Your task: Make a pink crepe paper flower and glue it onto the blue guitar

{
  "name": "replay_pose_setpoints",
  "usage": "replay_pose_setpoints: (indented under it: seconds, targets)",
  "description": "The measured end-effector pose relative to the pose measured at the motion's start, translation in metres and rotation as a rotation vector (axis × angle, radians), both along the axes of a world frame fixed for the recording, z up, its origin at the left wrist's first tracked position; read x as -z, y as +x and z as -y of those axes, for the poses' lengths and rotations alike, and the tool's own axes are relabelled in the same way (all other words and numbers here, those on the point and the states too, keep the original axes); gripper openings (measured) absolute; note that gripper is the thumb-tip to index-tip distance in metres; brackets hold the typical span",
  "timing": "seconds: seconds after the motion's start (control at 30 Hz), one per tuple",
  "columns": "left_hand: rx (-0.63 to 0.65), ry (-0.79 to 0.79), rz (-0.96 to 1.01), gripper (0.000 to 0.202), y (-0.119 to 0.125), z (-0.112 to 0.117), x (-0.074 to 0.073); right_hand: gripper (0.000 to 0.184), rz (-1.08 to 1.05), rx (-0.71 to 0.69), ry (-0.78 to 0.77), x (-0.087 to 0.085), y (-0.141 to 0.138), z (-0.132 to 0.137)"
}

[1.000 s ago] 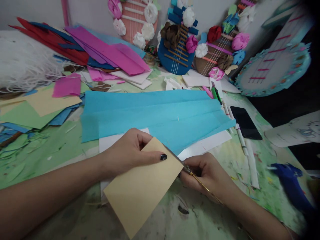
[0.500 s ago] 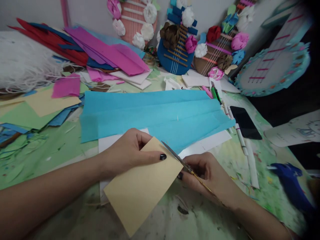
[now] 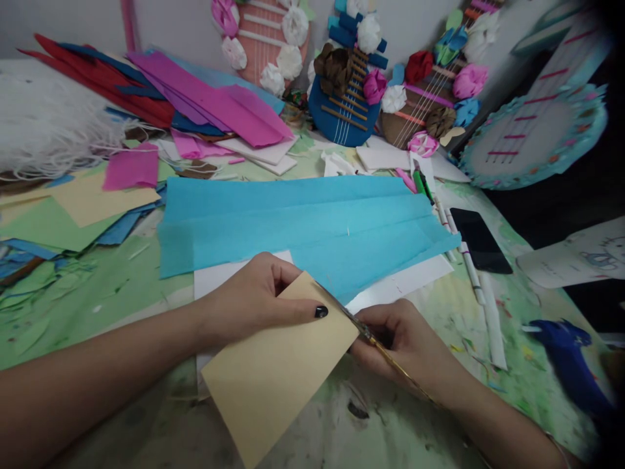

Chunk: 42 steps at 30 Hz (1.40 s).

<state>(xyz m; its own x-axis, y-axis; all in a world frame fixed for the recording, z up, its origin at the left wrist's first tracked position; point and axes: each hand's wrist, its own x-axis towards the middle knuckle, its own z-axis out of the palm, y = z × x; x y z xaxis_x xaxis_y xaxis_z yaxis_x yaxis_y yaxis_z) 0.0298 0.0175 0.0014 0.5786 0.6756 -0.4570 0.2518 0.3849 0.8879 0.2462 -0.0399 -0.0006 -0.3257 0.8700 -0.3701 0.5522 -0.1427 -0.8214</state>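
My left hand (image 3: 254, 299) pinches a tan sheet of paper (image 3: 273, 371) at its upper edge, thumb on top, holding it a little above the table. My right hand (image 3: 407, 342) is closed on a pair of thin gold scissors (image 3: 364, 332). The blades lie along the tan sheet's upper right edge. Just behind both hands a long sheet of blue crepe paper (image 3: 303, 221) lies flat over white sheets (image 3: 400, 283).
A dark phone (image 3: 480, 240) and several pens (image 3: 420, 182) lie to the right. Paper guitars with paper flowers (image 3: 351, 85) lean against the back wall. Pink, red and blue paper (image 3: 205, 104) is piled at the back left, with white fringe (image 3: 43, 124) beside it.
The scissor blades stood open above the tan sheet's edge half a second ago; now they lie closed along that edge. The left hand has hardly moved.
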Motion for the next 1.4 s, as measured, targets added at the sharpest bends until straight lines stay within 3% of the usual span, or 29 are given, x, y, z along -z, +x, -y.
replay_pose_setpoints:
  seconds: [0.7, 1.1, 1.4]
  targets:
    - [-0.006, -0.034, 0.045, 0.015, -0.0011, -0.0013, 0.0016, 0.025, -0.070, 0.055, -0.055, 0.0014, -0.0020, 0.0009]
    - [0.036, -0.091, 0.133, 0.021, -0.0003, 0.0010, 0.0013, 0.016, -0.095, 0.027, 0.018, -0.0008, -0.0036, 0.0007]
    - [0.078, -0.085, 0.114, 0.021, 0.0031, 0.0043, 0.0046, 0.030, -0.071, 0.041, 0.016, -0.0006, -0.0070, 0.0023]
